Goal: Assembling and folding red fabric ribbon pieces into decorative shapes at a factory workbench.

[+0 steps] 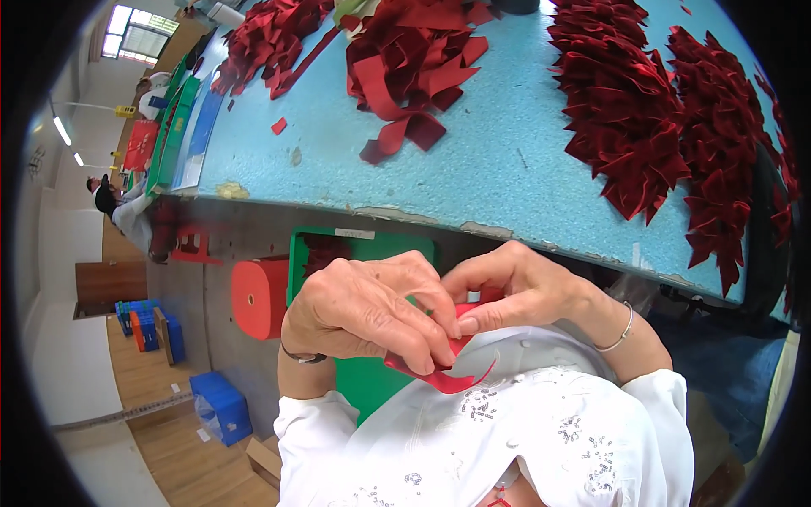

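Observation:
A red ribbon (448, 382) is pinched between my two hands in front of my chest, its narrow tail curling off to the right. My left hand (372, 308) grips it from above with bent fingers. My right hand (522, 283) presses its thumb against the ribbon near the left fingertips, while its other fingers curl behind. Part of the ribbon is hidden inside the fingers. Beyond the hands, on the blue table (312, 160), lies a loose heap of red ribbon strips (405, 76). Rows of folded dark red ribbon pieces (621, 118) cover the table's right side.
Another ribbon pile (274, 38) sits at the far left of the table, whose near edge (405, 216) is chipped. Under it are a green crate (296, 262) and a large red roll (258, 297). Blue crates (221, 407) stand on the floor; other people (131, 211) are at the far left.

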A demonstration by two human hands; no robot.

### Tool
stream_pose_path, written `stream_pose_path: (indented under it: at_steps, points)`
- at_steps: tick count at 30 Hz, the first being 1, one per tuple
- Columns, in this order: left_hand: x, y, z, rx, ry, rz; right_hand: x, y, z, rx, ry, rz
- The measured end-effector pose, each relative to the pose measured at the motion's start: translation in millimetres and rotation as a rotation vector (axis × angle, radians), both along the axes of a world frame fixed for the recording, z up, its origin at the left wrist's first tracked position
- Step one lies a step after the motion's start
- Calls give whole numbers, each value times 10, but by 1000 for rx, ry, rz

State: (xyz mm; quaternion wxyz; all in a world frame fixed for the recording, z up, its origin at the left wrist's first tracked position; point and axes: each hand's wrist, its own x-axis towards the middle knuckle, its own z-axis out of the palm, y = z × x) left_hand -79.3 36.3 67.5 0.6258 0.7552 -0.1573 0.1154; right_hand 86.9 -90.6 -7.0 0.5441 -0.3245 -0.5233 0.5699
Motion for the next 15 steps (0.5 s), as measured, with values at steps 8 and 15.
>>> stream_pose_path:
  at_steps: [8, 15]
  points:
    - [-138, 101, 44, 181, 23, 105, 37, -16, 76, 19, -162, -66]
    - [-157, 115, -34, 105, 49, 103, 63, -48, 154, -13, -231, -69]
